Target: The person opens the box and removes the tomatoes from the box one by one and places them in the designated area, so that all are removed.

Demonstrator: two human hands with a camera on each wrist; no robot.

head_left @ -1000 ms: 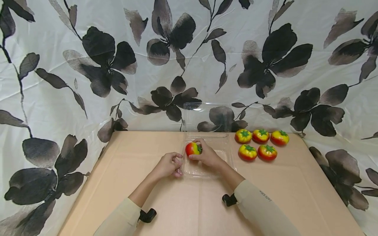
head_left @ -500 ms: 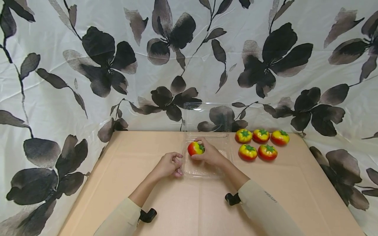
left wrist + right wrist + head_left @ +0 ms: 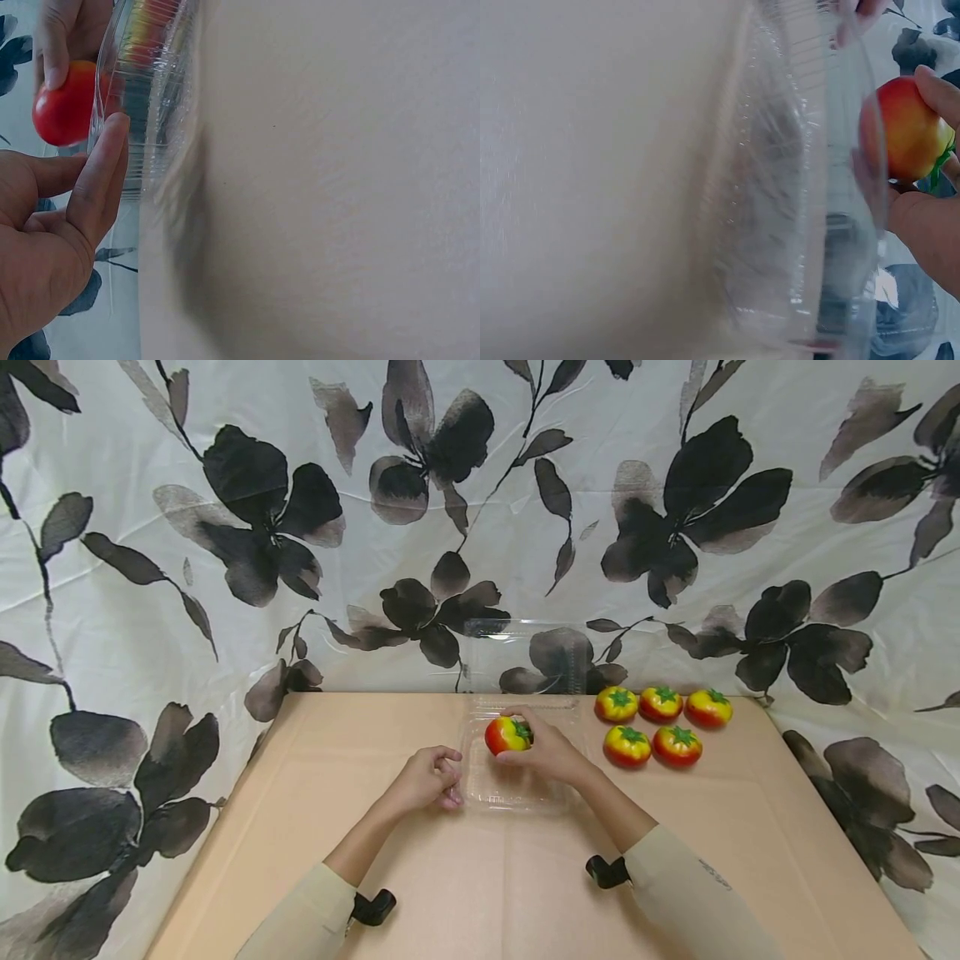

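My right hand [image 3: 549, 750] grips a red and yellow tomato [image 3: 506, 735] by the side of its green top. In the right wrist view, that tomato [image 3: 900, 127] is above the rim of a clear plastic clamshell container [image 3: 780, 225]. The container [image 3: 517, 795] lies open on the table, its transparent lid [image 3: 527, 647] raised at the back. My left hand [image 3: 423, 783] pinches the container's left rim between thumb and fingers, as the left wrist view shows. Several more tomatoes [image 3: 627, 746] sit in two rows to the right of the container.
The tan tabletop [image 3: 345, 727] extends to both sides of the container and toward me. Behind the table hangs a white cloth [image 3: 558, 410] with dark flowers. Black wrist cameras [image 3: 607, 872] stick out from both sleeves.
My right hand has shifted a little to the right with the tomato, which turned slightly. The left hand stays on the container's rim.
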